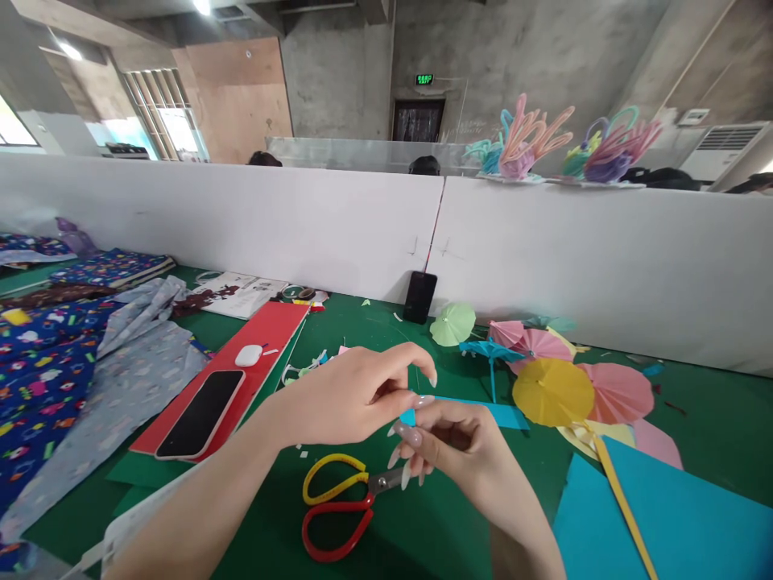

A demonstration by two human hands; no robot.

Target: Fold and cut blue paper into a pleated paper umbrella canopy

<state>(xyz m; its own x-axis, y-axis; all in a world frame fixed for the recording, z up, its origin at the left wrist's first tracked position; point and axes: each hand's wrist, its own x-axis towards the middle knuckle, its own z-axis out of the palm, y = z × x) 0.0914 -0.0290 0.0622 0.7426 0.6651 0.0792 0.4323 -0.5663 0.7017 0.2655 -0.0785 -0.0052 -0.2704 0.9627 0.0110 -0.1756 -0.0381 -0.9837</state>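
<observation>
My left hand (344, 395) and right hand (459, 443) meet close to me, fingertips pinched on the left end of a flat blue paper strip (495, 412) above the green felt table (423, 532). Loop-handled yellow-and-red scissors (341, 503) lie just beneath. Round pleated paper umbrellas (552, 392) fan out to the right.

Shared craft workshop in a bare concrete hall. A white partition (302, 225) across 12 o'clock splits the benches, with other people's heads behind it. The green table (374, 322) carries paper umbrellas (552, 391) at 2 o'clock, printed fabric (54, 362) at 9 and scissors (338, 503) at 6. Pipe-cleaner crafts (531, 137) sit at 1, exit sign (423, 79) at 12.
</observation>
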